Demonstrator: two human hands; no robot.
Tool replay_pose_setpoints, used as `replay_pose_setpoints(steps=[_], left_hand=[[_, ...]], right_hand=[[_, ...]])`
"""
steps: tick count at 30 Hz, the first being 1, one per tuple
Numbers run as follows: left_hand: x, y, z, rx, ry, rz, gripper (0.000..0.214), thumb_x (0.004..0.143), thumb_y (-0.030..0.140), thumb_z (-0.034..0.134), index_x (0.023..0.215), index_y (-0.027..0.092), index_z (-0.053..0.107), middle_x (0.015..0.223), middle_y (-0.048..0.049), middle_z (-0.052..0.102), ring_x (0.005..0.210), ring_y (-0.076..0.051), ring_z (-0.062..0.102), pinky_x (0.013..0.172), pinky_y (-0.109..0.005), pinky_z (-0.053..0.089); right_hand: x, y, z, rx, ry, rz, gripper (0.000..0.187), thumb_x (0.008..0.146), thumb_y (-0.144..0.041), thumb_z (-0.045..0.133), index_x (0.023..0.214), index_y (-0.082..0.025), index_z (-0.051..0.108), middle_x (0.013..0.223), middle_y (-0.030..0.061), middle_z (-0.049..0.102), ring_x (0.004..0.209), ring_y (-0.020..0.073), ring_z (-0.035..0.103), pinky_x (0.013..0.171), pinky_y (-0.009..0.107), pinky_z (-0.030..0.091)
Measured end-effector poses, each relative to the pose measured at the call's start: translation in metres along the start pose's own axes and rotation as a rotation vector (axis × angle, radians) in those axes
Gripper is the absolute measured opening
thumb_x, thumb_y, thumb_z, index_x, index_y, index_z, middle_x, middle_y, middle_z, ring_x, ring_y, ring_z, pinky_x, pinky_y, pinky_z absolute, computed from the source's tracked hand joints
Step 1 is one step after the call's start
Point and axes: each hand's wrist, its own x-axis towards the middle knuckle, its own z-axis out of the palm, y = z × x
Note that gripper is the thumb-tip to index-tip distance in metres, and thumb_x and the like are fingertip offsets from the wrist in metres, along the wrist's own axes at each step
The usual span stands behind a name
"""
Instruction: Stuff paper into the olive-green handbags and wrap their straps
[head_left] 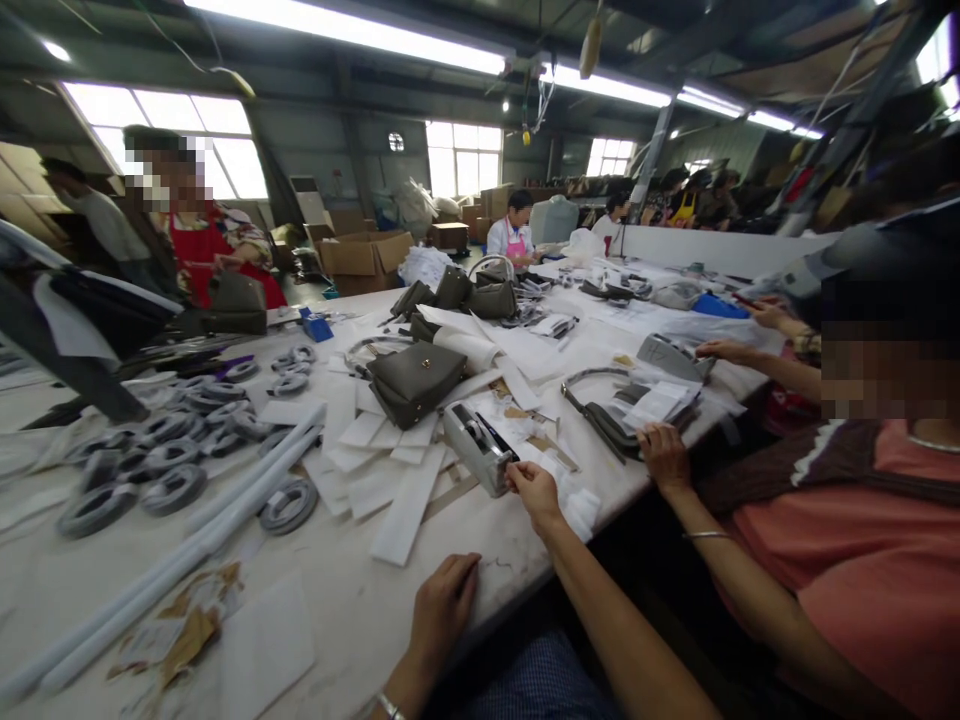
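Observation:
My right hand [535, 489] reaches to the near end of a grey tape dispenser [477, 446] on the white table [352, 610]. Its fingertips are pinched together at the dispenser's cutter end, apparently on the tape. White tissue paper [581, 508] lies just right of this hand. My left hand [444, 598], with a bracelet at the wrist, rests palm down near the table's front edge and holds nothing. A grey-green handbag [416, 380] lies behind the dispenser among white paper strips [405, 505].
A co-worker in a salmon top sits at my right, one hand [664, 455] beside a bag with a handle [609, 420]. Grey strap coils [172, 440] and white tubes [225, 510] cover the left. More bags [469, 293], boxes and people stand farther back.

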Motion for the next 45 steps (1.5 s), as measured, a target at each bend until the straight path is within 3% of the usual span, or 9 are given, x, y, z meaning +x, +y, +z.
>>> replay_pose_setpoints(steps=[3,12,16,19,21,29,34,39,45], left_hand=[[0.001,0.000,0.000,-0.041,0.007,-0.009,0.027,0.098,0.032,0.045,0.109,0.025,0.068,0.100,-0.0054,0.073,0.092,-0.019,0.070,0.084,-0.029,0.057],[0.003,-0.001,-0.004,-0.144,-0.021,-0.075,0.028,0.096,0.037,0.046,0.106,0.025,0.069,0.103,-0.0062,0.073,0.096,-0.021,0.069,0.089,-0.034,0.055],[0.003,-0.001,-0.005,-0.171,-0.041,-0.099,0.028,0.095,0.038,0.047,0.107,0.025,0.069,0.104,-0.0062,0.073,0.098,-0.022,0.068,0.090,-0.036,0.054],[0.002,-0.001,-0.005,-0.189,-0.048,-0.107,0.029,0.095,0.039,0.048,0.107,0.025,0.069,0.106,-0.0058,0.073,0.099,-0.022,0.068,0.092,-0.037,0.053],[0.002,-0.002,-0.004,-0.200,-0.045,-0.110,0.029,0.094,0.040,0.048,0.107,0.025,0.069,0.106,-0.0057,0.073,0.099,-0.023,0.068,0.092,-0.037,0.053],[0.006,0.003,-0.007,-0.264,-0.031,-0.163,0.031,0.090,0.044,0.052,0.104,0.024,0.071,0.103,-0.0062,0.074,0.096,-0.024,0.069,0.088,-0.039,0.056],[0.023,0.033,0.005,-0.356,-0.096,-0.176,0.033,0.090,0.046,0.054,0.107,0.024,0.071,0.107,-0.0061,0.074,0.086,-0.020,0.071,0.074,-0.031,0.059],[0.040,0.063,0.024,-0.504,-0.197,-0.189,0.041,0.084,0.046,0.062,0.117,0.022,0.067,0.116,-0.0079,0.071,0.089,-0.020,0.071,0.076,-0.030,0.059],[0.042,0.070,0.032,-0.491,-0.216,-0.210,0.024,0.084,0.042,0.063,0.089,0.020,0.072,0.089,-0.0052,0.074,0.082,-0.020,0.068,0.073,-0.029,0.055]], right_hand=[[-0.015,0.009,-0.015,-0.073,0.002,0.004,0.047,0.065,-0.064,0.069,0.071,-0.017,0.061,0.064,0.0045,0.068,0.058,0.0161,0.061,0.055,0.027,0.050],[-0.082,0.022,-0.071,-0.377,-0.128,0.094,0.033,0.078,-0.050,0.058,0.071,-0.018,0.063,0.064,0.0038,0.069,0.055,0.0179,0.063,0.055,0.029,0.049],[-0.090,0.015,-0.077,-0.578,-0.084,0.089,0.019,0.081,-0.034,0.061,0.069,-0.020,0.061,0.055,-0.0005,0.064,0.053,0.0159,0.060,0.059,0.026,0.041],[-0.089,0.011,-0.075,-0.664,-0.073,0.096,0.005,0.083,-0.027,0.062,0.082,-0.022,0.061,0.052,-0.0037,0.063,0.056,0.0157,0.061,0.059,0.025,0.037],[-0.087,0.011,-0.074,-0.674,-0.087,0.114,0.008,0.083,-0.026,0.061,0.090,-0.022,0.059,0.050,-0.0049,0.064,0.054,0.0154,0.062,0.057,0.024,0.037],[-0.103,0.017,-0.076,-0.458,-0.156,0.104,0.032,0.085,-0.036,0.057,0.113,-0.020,0.054,0.069,-0.0019,0.072,0.057,0.0170,0.069,0.056,0.025,0.048],[-0.121,0.000,-0.071,-0.056,-0.253,0.103,0.040,0.082,-0.046,0.066,0.109,-0.018,0.057,0.072,-0.0006,0.071,0.057,0.0153,0.067,0.059,0.026,0.050],[-0.131,-0.010,-0.073,0.093,-0.364,0.101,0.042,0.079,-0.043,0.074,0.110,-0.019,0.061,0.084,0.0012,0.073,0.067,0.0134,0.068,0.068,0.026,0.052],[-0.132,0.004,-0.085,0.096,-0.380,0.116,0.038,0.079,-0.045,0.075,0.103,-0.017,0.066,0.085,0.0029,0.072,0.071,0.0156,0.068,0.070,0.028,0.052]])
